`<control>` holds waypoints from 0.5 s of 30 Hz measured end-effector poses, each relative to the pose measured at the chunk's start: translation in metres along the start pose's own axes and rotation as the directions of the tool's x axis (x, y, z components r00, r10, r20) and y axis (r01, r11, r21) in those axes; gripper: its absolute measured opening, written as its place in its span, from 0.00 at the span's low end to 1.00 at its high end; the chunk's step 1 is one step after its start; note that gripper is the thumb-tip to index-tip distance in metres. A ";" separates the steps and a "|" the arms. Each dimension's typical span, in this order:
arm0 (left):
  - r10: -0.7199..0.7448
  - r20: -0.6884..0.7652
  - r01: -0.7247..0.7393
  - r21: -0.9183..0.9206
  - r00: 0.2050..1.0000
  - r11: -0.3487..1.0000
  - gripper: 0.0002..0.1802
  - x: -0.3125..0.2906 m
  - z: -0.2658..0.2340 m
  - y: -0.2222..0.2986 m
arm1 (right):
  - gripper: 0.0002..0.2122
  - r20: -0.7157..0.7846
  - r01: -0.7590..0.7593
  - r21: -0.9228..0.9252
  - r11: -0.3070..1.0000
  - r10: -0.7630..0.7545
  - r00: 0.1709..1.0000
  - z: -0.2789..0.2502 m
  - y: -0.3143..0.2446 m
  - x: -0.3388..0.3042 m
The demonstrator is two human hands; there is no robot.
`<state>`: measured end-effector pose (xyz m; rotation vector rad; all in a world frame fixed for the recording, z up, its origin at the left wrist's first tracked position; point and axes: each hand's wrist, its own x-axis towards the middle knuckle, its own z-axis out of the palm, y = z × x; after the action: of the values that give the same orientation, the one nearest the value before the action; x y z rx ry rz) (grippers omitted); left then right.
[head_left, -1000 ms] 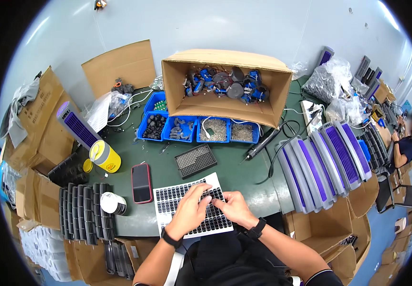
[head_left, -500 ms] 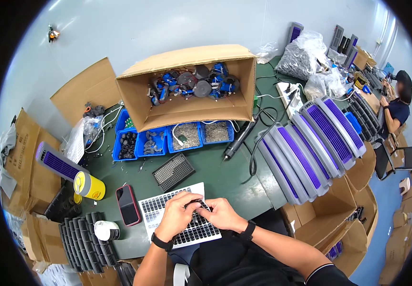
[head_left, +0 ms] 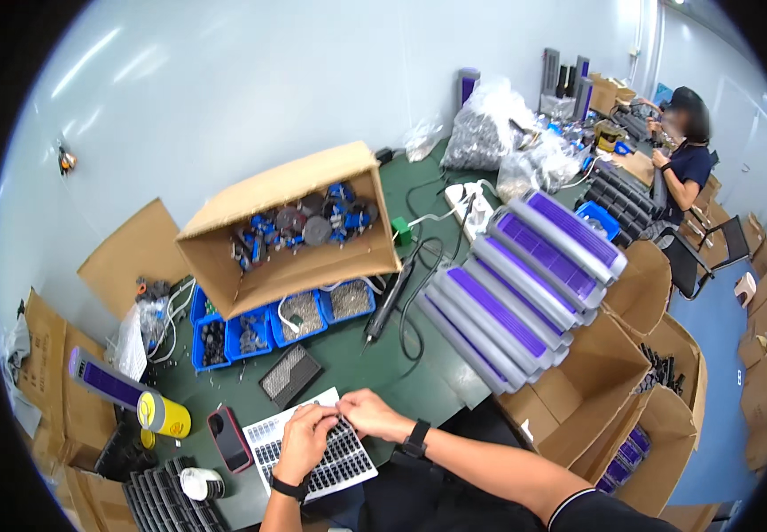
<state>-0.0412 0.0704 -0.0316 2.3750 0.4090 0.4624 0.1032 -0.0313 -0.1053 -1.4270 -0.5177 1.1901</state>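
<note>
Two bare hands: met over the upper right part of the white sheet [head_left: 363, 474], fingertips close together.
Left hand [head_left: 304, 436]: lay back upward over the sheet, its fingers bent and reaching to the upper right; whether they gripped a piece, I could not tell.
Left forearm: rose from the lower edge, with a dark wristband [head_left: 290, 488].
Right hand [head_left: 367, 413]: stood at the sheet's upper right corner, fingers curled inward and pointing left; what lay between the fingertips was too small to make out.
Right forearm: slanted in from the lower right, its wristband [head_left: 416, 439] dark too.
White sheet: rested flat on the green table [head_left: 432, 381] at its near edge, right of the red-edged phone [head_left: 229, 439].
Sheet's heading: turned askew, the far edge climbing toward the right and the right edge running down to the lower right; its sides looked nearly equal, so I could not tell the long axis.
Small black pieces [head_left: 341, 467]: sat on it in rows along that far edge's slant.
Dark perforated tray [head_left: 290, 376]: was just beyond the sheet, also tilted up to the right.
</note>
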 end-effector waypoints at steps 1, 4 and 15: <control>0.029 0.009 -0.029 0.018 1.000 0.999 0.07 0.002 0.001 0.000 | 0.16 -0.004 0.008 0.011 1.000 -0.008 1.000 -0.001 0.000 -0.002; -0.086 0.039 0.088 -0.072 0.996 0.993 0.07 0.004 0.006 0.002 | 0.15 -0.004 0.043 0.027 0.999 -0.042 0.999 -0.008 -0.003 -0.005; 0.244 -0.112 -0.227 0.148 0.963 0.963 0.08 -0.008 -0.009 0.023 | 0.16 -0.098 0.331 -0.356 0.874 -0.387 0.917 0.000 0.023 0.025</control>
<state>-0.0484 0.0556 -0.0111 2.5452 0.2197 0.7224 0.1060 -0.0160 -0.1351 -1.6113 -0.8580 0.6954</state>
